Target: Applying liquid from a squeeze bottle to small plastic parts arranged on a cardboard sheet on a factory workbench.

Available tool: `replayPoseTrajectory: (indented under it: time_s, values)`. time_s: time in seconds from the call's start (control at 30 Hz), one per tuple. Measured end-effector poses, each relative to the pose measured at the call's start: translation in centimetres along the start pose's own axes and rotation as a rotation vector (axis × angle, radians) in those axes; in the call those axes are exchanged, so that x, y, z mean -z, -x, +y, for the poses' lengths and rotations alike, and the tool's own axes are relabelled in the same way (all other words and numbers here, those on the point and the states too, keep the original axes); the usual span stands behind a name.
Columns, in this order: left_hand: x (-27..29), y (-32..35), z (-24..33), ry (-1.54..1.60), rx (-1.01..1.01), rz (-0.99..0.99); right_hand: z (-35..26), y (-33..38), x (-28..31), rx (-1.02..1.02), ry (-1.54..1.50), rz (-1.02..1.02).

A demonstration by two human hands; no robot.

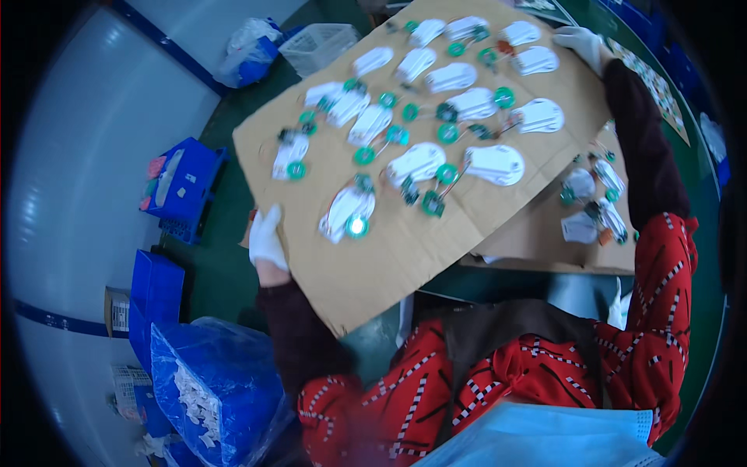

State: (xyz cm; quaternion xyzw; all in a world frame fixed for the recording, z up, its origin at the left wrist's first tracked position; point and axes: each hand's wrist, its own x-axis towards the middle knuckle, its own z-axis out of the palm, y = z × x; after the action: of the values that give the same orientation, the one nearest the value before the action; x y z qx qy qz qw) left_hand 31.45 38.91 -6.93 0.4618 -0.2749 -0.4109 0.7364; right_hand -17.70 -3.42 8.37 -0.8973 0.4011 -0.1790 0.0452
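A large brown cardboard sheet [327, 280] is held up at a slant between my gloved hands. My left hand [267, 237] grips its left edge, the thumb on top and the other fingers out of sight beneath. At the far right corner my right hand [582, 45] clasps the sheet in the same way. Spread over the cardboard lie several white oval plastic housings [495, 165], wired to small green round circuit boards [447, 173]. One board [357, 226] near the left hand shows a bright white light.
Below the sheet's right side, another cardboard layer [529, 233] bears more white housings [579, 228]. Blue bins [183, 179] stand at the left, with a blue bag-lined container [233, 381] of white pieces nearer. A clear plastic crate [319, 48] sits at the far left. More parts lie on a board [650, 86] at right.
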Motion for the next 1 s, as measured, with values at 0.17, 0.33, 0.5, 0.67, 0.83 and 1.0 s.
replayPoseTrajectory:
  time_s: [0.17,0.33,0.5,0.67,0.83,1.0]
  values:
    - [1.6,10.6,-1.0,-0.012,-0.075,0.221,-5.9,-3.5,-4.6,0.130,-0.017,-0.111]
    - [0.0,17.8,-1.6,-0.015,-0.141,0.358,-9.6,-4.0,-10.0,-0.002,-0.277,-0.087]
    - [-0.8,19.7,-3.2,0.017,-0.166,0.426,-11.1,-5.3,-10.3,-0.014,-0.304,-0.140]
    - [-1.9,18.8,-4.4,0.124,-0.130,0.473,-13.3,-7.0,-10.5,-0.059,-0.041,-0.160]
    - [-1.4,18.7,-5.9,0.137,-0.113,0.557,-14.3,-6.8,-11.9,-0.117,0.176,-0.161]
    - [-1.6,18.6,-8.1,0.090,-0.047,0.548,-14.3,-1.7,-7.9,-0.090,0.138,-0.204]
